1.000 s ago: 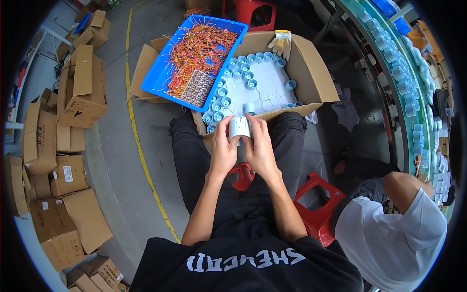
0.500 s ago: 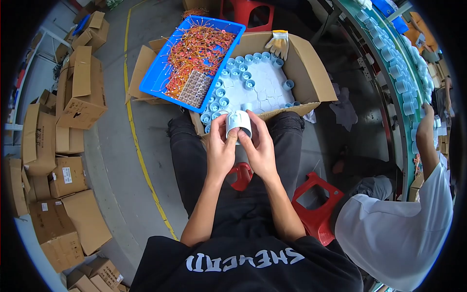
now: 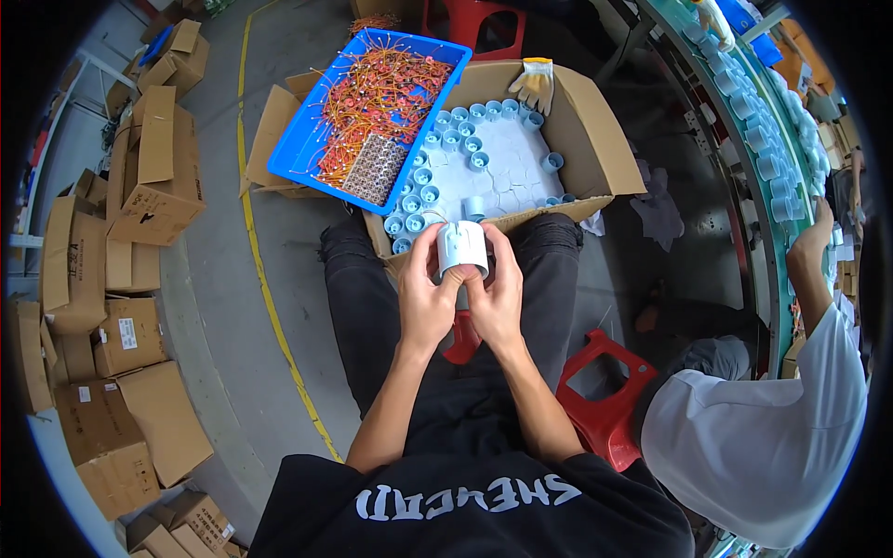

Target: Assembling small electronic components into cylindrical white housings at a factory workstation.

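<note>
Between my two hands I hold a pale blue plastic cup-shaped housing (image 3: 462, 244), above my lap. My left hand (image 3: 428, 290) grips its left side, and my right hand (image 3: 499, 290) grips its right side. Both thumbs reach into the near, open end, and what they touch inside is hidden. Just beyond stands an open cardboard box (image 3: 600, 139) with several similar housings (image 3: 478, 161) in rows on a pale layer. Across the box's left side rests a blue tray (image 3: 312, 121) heaped with orange-red wired parts (image 3: 381, 102). A block of small round metallic parts (image 3: 374, 170) lies in its near corner.
A work glove (image 3: 534, 86) hangs on the box's far rim. To my right, a person in a white shirt (image 3: 744, 446) reaches toward a green conveyor (image 3: 777, 251) carrying similar housings. Red stools (image 3: 609, 391) stand nearby. Cardboard boxes (image 3: 102, 446) are stacked along the left.
The housing has tilted in my hands, so more of its outer wall shows and less of its open end. My thumbs have moved closer together at its opening.
</note>
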The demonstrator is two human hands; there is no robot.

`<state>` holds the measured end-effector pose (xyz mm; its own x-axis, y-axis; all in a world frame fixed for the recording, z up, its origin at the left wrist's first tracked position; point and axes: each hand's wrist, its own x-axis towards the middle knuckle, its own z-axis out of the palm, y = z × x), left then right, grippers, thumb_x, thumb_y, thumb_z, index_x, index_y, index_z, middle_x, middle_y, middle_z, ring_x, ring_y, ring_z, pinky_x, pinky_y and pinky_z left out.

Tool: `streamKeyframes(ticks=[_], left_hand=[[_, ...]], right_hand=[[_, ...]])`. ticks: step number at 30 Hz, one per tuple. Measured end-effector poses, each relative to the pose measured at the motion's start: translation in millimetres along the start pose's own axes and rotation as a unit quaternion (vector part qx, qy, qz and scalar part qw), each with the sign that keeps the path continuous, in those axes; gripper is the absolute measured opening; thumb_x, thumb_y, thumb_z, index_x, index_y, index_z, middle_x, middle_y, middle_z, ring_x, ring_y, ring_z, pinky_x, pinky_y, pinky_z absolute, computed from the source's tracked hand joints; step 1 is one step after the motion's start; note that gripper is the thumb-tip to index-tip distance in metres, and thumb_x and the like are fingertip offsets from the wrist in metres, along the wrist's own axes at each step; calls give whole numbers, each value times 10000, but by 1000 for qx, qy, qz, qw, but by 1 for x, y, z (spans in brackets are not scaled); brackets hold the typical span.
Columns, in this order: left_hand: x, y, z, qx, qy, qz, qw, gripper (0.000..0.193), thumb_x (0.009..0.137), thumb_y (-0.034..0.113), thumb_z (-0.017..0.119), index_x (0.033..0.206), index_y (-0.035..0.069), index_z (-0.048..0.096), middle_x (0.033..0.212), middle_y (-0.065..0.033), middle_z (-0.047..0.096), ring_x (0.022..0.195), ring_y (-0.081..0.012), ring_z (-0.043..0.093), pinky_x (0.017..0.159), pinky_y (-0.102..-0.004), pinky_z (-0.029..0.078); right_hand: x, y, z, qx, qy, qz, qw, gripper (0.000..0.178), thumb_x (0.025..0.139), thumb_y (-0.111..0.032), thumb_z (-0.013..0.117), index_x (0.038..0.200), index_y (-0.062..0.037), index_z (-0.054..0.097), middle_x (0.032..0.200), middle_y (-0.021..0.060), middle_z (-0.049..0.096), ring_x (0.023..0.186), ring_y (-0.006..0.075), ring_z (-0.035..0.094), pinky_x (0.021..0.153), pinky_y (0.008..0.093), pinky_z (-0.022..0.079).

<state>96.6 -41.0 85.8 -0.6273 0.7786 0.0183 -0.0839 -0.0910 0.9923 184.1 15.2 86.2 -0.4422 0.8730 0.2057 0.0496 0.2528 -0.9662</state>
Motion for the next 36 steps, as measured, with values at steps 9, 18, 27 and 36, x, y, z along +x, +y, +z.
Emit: streamKeyframes(ticks=[9,18,27,36], left_hand=[[-4,7,2,-85,4,30,996,543,829,51,709,1287,-41,434,1194,-147,558,1114,-210,561,957,-334,445],[0,25,-8,-104,-74,21,992,604,831,140,738,1304,-20,399,1219,-152,533,1162,-225,528,1013,-354,397],[-2,35,-7,-58,-114,36,991,601,836,163,732,1296,-26,395,1221,-155,532,1161,-223,526,1026,-359,386],[0,23,-10,-165,-27,7,986,507,868,176,694,1255,-16,429,1167,-139,565,1079,-189,567,942,-323,440]], right_hand=[[12,-10,-14,7,-81,-54,995,506,798,59,627,1273,53,450,1167,193,557,1032,313,615,863,362,506],[11,-18,-19,60,-83,-17,995,533,771,63,644,1267,42,451,1162,197,558,1047,330,607,885,362,493],[4,-18,-17,-71,-20,-106,992,476,755,74,551,1222,61,461,1078,212,591,998,322,615,852,363,490],[18,-29,-26,-22,-95,-61,993,507,739,88,610,1226,53,472,1102,213,571,1023,359,607,865,367,494]])
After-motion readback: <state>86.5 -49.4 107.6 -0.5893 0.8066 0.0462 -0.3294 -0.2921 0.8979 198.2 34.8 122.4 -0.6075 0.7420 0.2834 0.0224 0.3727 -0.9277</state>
